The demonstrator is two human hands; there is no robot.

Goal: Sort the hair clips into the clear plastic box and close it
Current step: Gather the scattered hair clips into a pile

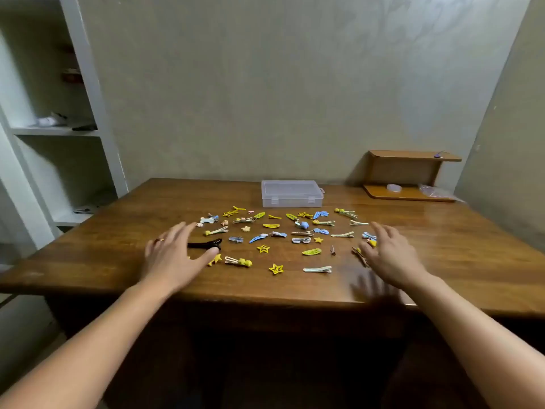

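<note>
Mid-frame on the table (118, 208): I'm seeing nothing sorted yet.
Hair clips (283, 237) are all lying scattered; clear plastic box (291, 193) is sitting just behind them at centre, lid down, looking empty. I'm hovering left hand (172, 255) and right hand (390, 255) at the spread's edges, fingers wide, holding nothing. Opening, loading and closing are all remaining.

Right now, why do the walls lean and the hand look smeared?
Head view: the wide-angle lens bends the shelf unit and walls outward; the right hand is motion-blurred; soft glare streaks the table; the clear plastic box stays fairly sharp.
</note>
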